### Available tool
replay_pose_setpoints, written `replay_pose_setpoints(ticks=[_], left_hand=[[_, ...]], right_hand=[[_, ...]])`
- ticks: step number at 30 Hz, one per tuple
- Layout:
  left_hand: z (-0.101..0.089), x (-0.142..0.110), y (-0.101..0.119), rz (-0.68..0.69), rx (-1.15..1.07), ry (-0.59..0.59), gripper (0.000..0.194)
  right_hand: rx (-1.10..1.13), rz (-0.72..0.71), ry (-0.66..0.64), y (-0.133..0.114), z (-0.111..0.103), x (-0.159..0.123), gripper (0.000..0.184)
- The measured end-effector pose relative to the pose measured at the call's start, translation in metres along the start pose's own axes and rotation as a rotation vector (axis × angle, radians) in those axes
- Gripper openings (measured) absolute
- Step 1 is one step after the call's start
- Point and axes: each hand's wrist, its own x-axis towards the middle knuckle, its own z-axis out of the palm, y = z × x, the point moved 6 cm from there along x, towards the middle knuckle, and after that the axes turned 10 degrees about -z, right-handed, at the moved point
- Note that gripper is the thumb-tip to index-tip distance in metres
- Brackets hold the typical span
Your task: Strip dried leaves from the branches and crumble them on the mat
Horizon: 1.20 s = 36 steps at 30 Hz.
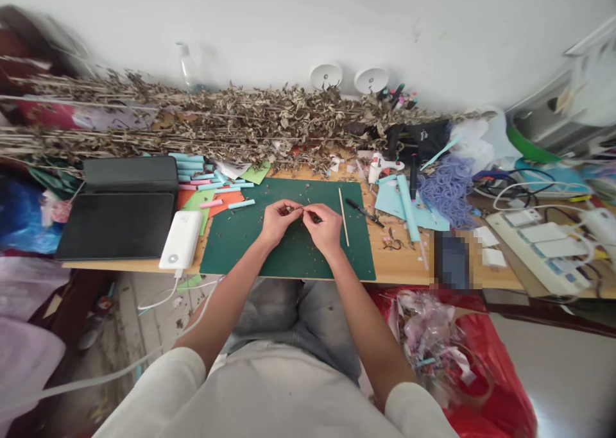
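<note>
Over the green cutting mat (289, 258), my left hand (278, 222) and my right hand (323, 225) meet at the fingertips. Both are closed in a pinch on a small, thin brown piece (302, 208) between them. It resembles a bit of dried plant, but the fingers cover most of it. A thin wooden stick (343, 217) lies on the mat just right of my right hand, with a black pen (364, 212) across the mat's right edge. Small brown crumbs are scattered over the mat.
Bundles of dried leafy stems (269, 117) line the back. Left are a black tablet case (120, 223), a white power bank (181, 239) and coloured paper rolls. Right are a glue gun (384, 165), purple yarn (447, 191) and a power strip (539, 252). A red rubbish bag (500, 374) hangs below.
</note>
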Motion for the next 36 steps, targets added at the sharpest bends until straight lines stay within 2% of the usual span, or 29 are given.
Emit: replay_pose_setpoints(ticks=[2,7,12,16,20,22,26,32,36], left_hand=[[0.000,-0.001,0.000,0.002,0.007,0.019,0.022],[-0.002,-0.001,-0.003,-0.005,-0.016,0.069,0.022],[-0.001,0.000,-0.004,-0.022,-0.055,0.038,0.027],[0.001,0.002,-0.005,-0.037,-0.075,-0.010,0.028],[0.002,0.001,-0.005,-0.036,-0.040,-0.033,0.027],[0.003,0.001,-0.004,-0.024,-0.028,-0.060,0.026],[0.004,-0.001,-0.001,0.001,-0.013,-0.095,0.025],[0.004,-0.003,0.000,0.016,0.104,-0.047,0.021],[0.005,-0.004,-0.001,0.007,0.116,-0.034,0.020]], right_hand=[[-0.022,0.004,0.011,-0.001,0.000,-0.001,0.014],[-0.116,0.054,0.152,0.005,-0.011,-0.007,0.012],[-0.184,0.027,0.054,0.012,-0.008,-0.012,0.016],[-0.233,-0.027,0.064,0.005,-0.011,-0.012,0.014],[-0.124,-0.065,-0.006,-0.002,-0.008,-0.009,0.022],[-0.068,-0.065,-0.027,-0.003,-0.006,-0.009,0.020],[-0.038,-0.042,-0.012,0.001,-0.004,-0.011,0.017],[-0.005,-0.015,0.013,0.001,-0.005,-0.011,0.013],[-0.082,0.024,0.042,0.003,-0.008,-0.011,0.011]])
